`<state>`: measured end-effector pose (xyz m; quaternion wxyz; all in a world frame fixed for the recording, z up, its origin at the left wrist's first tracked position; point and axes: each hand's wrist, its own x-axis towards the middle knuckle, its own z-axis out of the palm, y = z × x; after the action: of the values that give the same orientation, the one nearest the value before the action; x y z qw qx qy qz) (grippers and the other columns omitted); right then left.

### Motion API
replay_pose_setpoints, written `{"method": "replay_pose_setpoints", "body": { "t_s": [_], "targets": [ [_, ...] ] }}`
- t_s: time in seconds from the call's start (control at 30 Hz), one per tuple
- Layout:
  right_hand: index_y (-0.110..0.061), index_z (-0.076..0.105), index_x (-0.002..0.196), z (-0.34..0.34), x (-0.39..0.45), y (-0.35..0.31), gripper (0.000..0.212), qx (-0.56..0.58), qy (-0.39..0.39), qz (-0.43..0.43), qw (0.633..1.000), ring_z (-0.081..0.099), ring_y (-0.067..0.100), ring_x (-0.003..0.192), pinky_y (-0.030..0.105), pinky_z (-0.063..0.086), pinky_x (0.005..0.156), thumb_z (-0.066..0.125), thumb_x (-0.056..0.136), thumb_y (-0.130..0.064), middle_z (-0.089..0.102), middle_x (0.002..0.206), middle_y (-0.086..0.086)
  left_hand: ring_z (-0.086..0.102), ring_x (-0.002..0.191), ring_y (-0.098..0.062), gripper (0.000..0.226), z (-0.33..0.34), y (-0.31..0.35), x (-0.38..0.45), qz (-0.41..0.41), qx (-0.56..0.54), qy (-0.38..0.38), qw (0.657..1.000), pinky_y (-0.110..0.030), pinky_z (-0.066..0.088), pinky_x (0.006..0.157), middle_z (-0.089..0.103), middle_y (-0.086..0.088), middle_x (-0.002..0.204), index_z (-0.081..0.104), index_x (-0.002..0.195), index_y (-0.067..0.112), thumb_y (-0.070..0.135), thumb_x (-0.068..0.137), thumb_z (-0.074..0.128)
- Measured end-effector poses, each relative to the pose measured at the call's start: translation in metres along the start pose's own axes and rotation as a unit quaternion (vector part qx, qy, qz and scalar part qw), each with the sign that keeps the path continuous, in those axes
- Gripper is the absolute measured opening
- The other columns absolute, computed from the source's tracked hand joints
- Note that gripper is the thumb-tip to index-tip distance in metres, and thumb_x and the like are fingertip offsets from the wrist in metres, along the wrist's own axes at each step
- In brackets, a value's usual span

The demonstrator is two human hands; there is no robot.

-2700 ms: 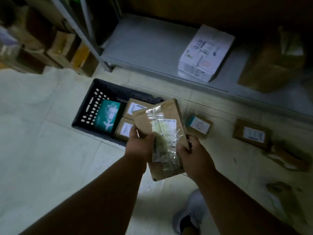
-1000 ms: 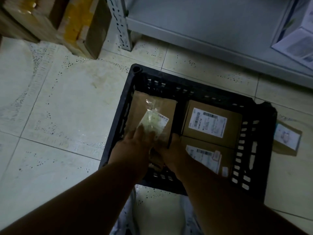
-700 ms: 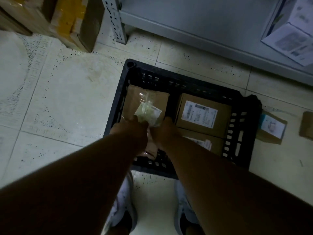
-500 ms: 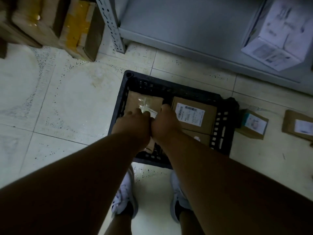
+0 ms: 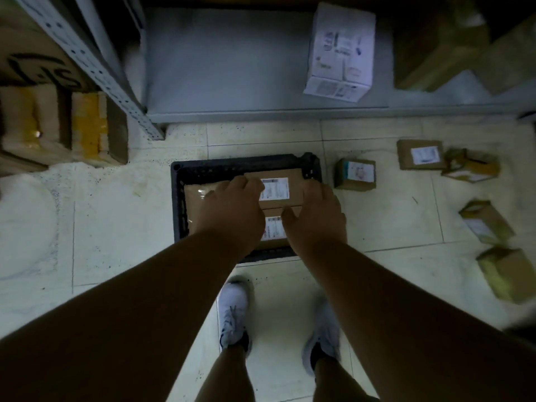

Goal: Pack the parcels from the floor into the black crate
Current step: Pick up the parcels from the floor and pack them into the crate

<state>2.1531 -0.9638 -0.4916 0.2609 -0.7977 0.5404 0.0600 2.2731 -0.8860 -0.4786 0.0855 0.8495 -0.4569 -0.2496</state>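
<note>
From the head view, a black slotted plastic crate (image 5: 178, 181) sits on the pale tiled floor (image 5: 116, 227), directly ahead of the person's white shoes (image 5: 233, 311). Inside it lie a flat brown paper mailer with a clear plastic pouch (image 5: 195, 198) on the left and two brown cardboard boxes with white labels, one farther (image 5: 275, 188) and one nearer (image 5: 274, 230), on the right. The left hand (image 5: 232, 216) and the right hand (image 5: 316, 219) hover above the crate, both empty, fingers loosely spread and relaxed. Five small brown cardboard parcels remain on the floor to the right, the nearest (image 5: 355, 174) just beside the crate wall, the others (image 5: 420, 154) farther off. These look light and stiff, with taped faces that may be slick; I judge each is best taken across its narrow sides, thumb opposite fingers. A white printed carton (image 5: 339, 53) stands on the grey shelf base (image 5: 232, 68).
</note>
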Motion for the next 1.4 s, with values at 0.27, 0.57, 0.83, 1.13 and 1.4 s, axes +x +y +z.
{"method": "replay_pose_setpoints", "body": {
  "t_s": [0.27,0.57,0.83,1.13,1.4],
  "targets": [
    [-0.022,0.041,0.141,-0.048,-0.016,0.087,0.058,0.078,0.062,0.051,0.994,0.045,0.021,0.129,0.040,0.038,0.105,0.065,0.090,-0.034,0.046,0.141,0.001,0.049,0.120,-0.027,0.046,0.036,0.092,0.002,0.067,0.010,-0.035,0.997,-0.044,0.044,0.099,0.050,-0.005,0.136,0.045,0.137,0.021,0.020,0.091,0.054],
    [-0.021,0.039,0.142,-0.139,-0.033,0.241,0.066,0.104,0.106,0.112,0.982,0.045,0.022,0.130,0.045,0.044,0.104,0.068,0.086,-0.039,0.043,0.142,0.001,0.052,0.120,-0.027,0.045,0.083,0.272,-0.003,0.162,0.008,-0.023,0.986,-0.045,0.045,0.099,0.054,-0.007,0.132,0.048,0.135,0.017,0.019,0.091,0.055],
    [-0.025,0.037,0.144,-0.226,-0.056,0.391,0.064,0.133,0.139,0.165,0.967,0.043,0.022,0.131,0.041,0.041,0.103,0.066,0.087,-0.037,0.041,0.145,-0.001,0.057,0.112,-0.022,0.044,0.135,0.453,-0.006,0.253,0.044,-0.006,0.967,-0.038,0.050,0.091,0.058,-0.004,0.126,0.047,0.135,0.018,0.023,0.092,0.056],
    [-0.023,0.039,0.142,-0.245,-0.048,0.513,0.065,0.174,0.162,0.256,0.937,0.044,0.025,0.130,0.047,0.044,0.101,0.068,0.085,-0.034,0.044,0.142,0.002,0.052,0.116,-0.021,0.046,0.208,0.567,0.000,0.319,0.073,-0.056,0.943,-0.038,0.046,0.094,0.054,-0.003,0.130,0.043,0.137,0.021,0.024,0.093,0.055],
    [-0.024,0.038,0.142,-0.248,0.035,0.534,0.066,0.208,0.145,0.291,0.922,0.044,0.024,0.129,0.045,0.044,0.104,0.069,0.085,-0.034,0.044,0.142,0.002,0.053,0.114,-0.025,0.050,0.229,0.580,0.092,0.306,0.093,-0.125,0.939,-0.043,0.047,0.093,0.055,-0.007,0.128,0.044,0.137,0.018,0.023,0.090,0.059]
  ]
}}
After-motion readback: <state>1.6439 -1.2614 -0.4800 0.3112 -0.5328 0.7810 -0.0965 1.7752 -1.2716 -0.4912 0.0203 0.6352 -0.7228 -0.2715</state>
